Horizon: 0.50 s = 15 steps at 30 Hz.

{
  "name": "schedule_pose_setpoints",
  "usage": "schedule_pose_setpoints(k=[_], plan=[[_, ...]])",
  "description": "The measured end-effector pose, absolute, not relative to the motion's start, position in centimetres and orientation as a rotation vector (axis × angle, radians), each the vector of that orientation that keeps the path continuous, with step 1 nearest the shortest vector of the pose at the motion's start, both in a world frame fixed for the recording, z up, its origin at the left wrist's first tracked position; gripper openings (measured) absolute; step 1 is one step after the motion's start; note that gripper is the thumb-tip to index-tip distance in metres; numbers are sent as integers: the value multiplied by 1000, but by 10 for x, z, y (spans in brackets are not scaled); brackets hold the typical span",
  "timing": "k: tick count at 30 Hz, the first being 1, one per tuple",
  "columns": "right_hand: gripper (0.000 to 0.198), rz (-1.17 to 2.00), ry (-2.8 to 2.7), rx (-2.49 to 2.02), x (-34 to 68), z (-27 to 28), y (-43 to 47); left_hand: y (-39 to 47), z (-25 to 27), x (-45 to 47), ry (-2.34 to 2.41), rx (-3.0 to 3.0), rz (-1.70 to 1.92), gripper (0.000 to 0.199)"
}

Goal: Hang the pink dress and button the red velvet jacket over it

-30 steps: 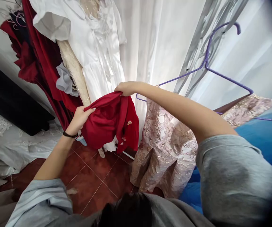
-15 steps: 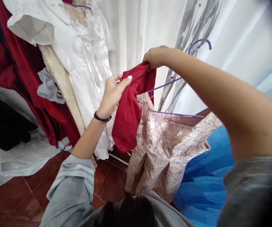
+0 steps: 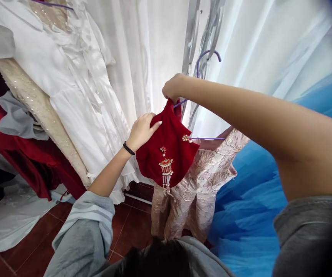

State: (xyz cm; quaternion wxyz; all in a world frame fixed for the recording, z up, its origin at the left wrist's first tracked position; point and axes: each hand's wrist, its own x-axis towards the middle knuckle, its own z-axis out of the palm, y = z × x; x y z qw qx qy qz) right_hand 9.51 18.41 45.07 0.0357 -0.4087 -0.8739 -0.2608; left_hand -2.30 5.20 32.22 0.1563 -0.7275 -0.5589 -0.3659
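A red velvet garment, perhaps a short cape or top, hangs between my hands. Pearl-like beads and a gold tassel ornament decorate its front. My left hand, with a black band on its wrist, grips the left edge, thumb on the cloth. Higher up, my right hand is closed on the garment's top; its fingertips are hidden behind the hand. Directly behind the cloth, a pink and gold brocade dress hangs on a purple hanger. The red cloth covers part of that dress.
White dress, beige sequined gown and dark red garments hang at the left. Blue tulle fills the lower right. White curtains hang behind, and a grey metal stand rises near the hanger. Red tiles cover the floor.
The red garment has turned and spread, so its beaded ornaments now show. Both hands sit slightly lower in view, the right one also further left. The view has shifted to the right.
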Motion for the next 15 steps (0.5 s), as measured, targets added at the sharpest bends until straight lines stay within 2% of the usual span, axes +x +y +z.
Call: schedule_pose_setpoints(k=[2,3,5,8,11,15], plan=[[63,-703,-2913,-1496,100,472,165,62,318,-27,-1599,-2165,-1051,30],[62,-605,-2983,-1478,104,481,153,65,316,-28,-1588,-2182,-1078,31],[53,-439,-2894,-1163,117,489,127,67,312,-28,-1556,-2216,-1128,33],[46,-438,-2492,-825,137,458,101,67,309,-26,-1517,-2212,-1176,30],[48,-394,-2423,-929,154,403,97,68,306,-27,-1481,-2181,-1177,30],[48,45,-2512,-1105,179,382,105,69,303,-29,-1524,-2102,-1125,37]])
